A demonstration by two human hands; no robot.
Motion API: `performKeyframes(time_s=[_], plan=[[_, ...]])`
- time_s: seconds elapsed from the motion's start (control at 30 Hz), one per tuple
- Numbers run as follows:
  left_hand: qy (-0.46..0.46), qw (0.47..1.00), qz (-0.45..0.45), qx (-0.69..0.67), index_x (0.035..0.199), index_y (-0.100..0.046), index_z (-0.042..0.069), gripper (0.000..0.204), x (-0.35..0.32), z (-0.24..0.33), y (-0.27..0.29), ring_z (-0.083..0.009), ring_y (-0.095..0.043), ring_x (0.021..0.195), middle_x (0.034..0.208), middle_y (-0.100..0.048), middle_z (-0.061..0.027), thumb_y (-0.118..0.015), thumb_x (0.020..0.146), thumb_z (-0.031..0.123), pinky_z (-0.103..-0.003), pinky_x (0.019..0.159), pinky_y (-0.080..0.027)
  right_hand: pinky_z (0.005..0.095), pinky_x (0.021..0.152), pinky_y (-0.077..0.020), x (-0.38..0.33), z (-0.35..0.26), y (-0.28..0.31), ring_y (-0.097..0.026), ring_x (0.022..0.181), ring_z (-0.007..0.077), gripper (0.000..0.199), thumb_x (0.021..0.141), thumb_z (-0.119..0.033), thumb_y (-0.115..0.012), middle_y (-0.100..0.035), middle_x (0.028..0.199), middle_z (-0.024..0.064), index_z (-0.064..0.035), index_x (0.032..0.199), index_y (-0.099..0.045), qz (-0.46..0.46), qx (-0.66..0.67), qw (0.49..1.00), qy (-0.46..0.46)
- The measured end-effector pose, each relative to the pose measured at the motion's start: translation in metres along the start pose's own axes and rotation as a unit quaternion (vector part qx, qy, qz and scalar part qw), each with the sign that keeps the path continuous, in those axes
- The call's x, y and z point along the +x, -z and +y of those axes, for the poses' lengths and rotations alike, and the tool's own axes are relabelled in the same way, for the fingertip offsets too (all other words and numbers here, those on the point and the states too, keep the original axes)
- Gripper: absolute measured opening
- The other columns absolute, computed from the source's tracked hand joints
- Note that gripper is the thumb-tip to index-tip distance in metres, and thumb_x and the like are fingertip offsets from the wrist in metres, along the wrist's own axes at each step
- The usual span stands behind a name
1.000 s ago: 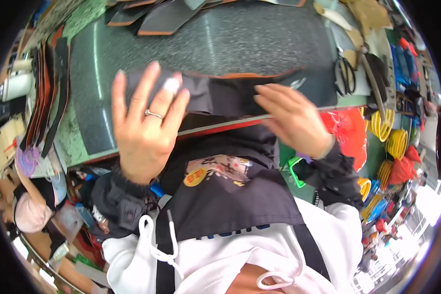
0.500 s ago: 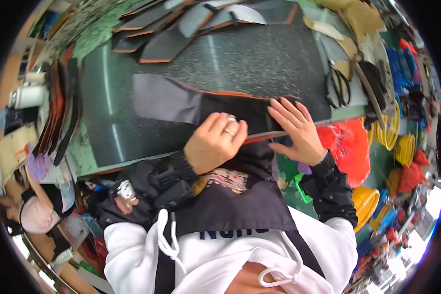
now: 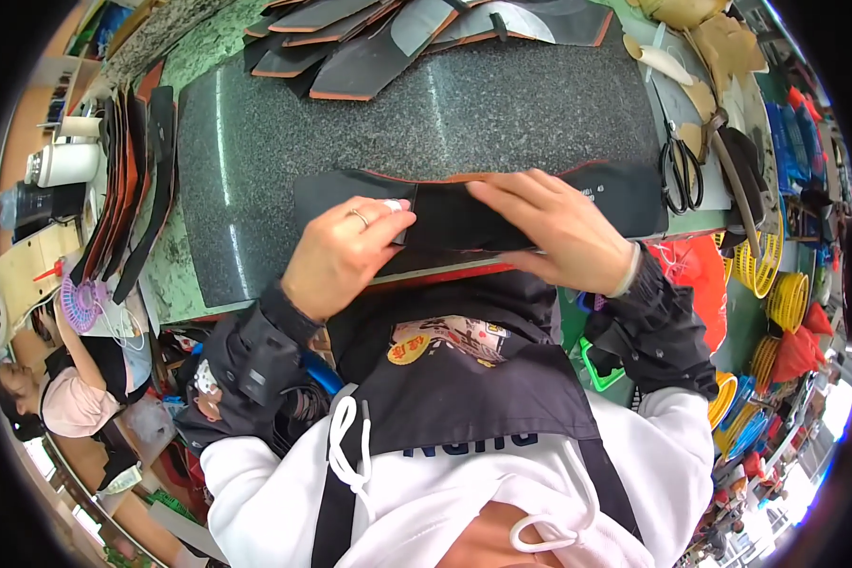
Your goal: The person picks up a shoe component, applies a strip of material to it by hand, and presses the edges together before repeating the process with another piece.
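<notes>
A long black leather piece with an orange edge [image 3: 625, 194] lies across the near edge of a dark speckled stone slab [image 3: 502, 114]. My left hand [image 3: 341, 256], with a ring on one finger, presses on the left part of the piece and pinches a folded flap near its middle. My right hand [image 3: 559, 232] lies flat on the piece just right of the middle, fingers spread and pointing left. The two hands almost meet over the fold.
More black and orange cut pieces [image 3: 369, 47] are stacked at the slab's far edge and along its left side [image 3: 128, 180]. Black scissors [image 3: 680, 170] lie at the right. Yellow and blue baskets [image 3: 786, 293] stand at far right. Another person [image 3: 57, 398] sits lower left.
My left hand came down from a raised, spread position onto the leather piece and closed on its fold. My right hand slid left along the piece toward the middle.
</notes>
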State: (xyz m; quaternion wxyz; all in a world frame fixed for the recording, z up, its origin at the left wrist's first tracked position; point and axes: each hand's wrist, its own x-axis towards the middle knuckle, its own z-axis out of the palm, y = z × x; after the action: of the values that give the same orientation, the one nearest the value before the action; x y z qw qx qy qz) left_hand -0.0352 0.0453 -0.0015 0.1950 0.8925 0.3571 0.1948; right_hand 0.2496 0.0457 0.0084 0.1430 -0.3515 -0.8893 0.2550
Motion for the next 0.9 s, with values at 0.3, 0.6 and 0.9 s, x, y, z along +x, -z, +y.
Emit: performKeyframes(time_s=[0.3, 0.6, 0.9], plan=[[-0.045, 0.996, 0.062, -0.042, 0.088, -0.071, 0.005, 0.026, -0.015, -0.029, -0.007, -0.0252, -0.072, 0.085, 0.086, -0.073, -0.0055, -0.083, 0.066, 0.009, -0.034, 0.070, -0.058, 0.0349, 0.080, -0.0421, 0.039, -0.030, -0.028, -0.055, 0.095, 0.0211, 0.074, 0.076, -0.034, -0.076, -0.049, 0.101, 0.0057, -0.0226, 0.144, -0.049, -0.048, -0.133, 0.990, -0.021], [-0.029, 0.995, 0.093, 0.027, 0.092, -0.069, 0.007, 0.027, -0.024, -0.027, -0.008, -0.0243, -0.069, 0.087, 0.091, -0.069, -0.0064, -0.080, 0.069, 0.018, -0.036, 0.074, -0.057, 0.0395, 0.087, -0.0397, 0.033, -0.033, -0.032, -0.052, 0.104, 0.0205, 0.070, 0.076, -0.029, -0.075, -0.048, 0.100, 0.0048, -0.0315, 0.142, -0.051, -0.064, -0.192, 0.979, 0.036], [-0.061, 0.973, 0.185, 0.122, 0.117, -0.067, 0.007, 0.041, -0.026, -0.008, 0.029, -0.0250, -0.068, 0.090, 0.106, -0.067, -0.0107, -0.063, 0.076, 0.011, -0.035, 0.075, -0.057, 0.0279, 0.083, -0.0466, 0.037, -0.018, 0.071, -0.060, 0.091, 0.0166, 0.028, 0.086, -0.001, -0.064, -0.064, 0.097, 0.0082, -0.0018, 0.114, -0.067, 0.238, 0.042, 0.968, -0.075]])
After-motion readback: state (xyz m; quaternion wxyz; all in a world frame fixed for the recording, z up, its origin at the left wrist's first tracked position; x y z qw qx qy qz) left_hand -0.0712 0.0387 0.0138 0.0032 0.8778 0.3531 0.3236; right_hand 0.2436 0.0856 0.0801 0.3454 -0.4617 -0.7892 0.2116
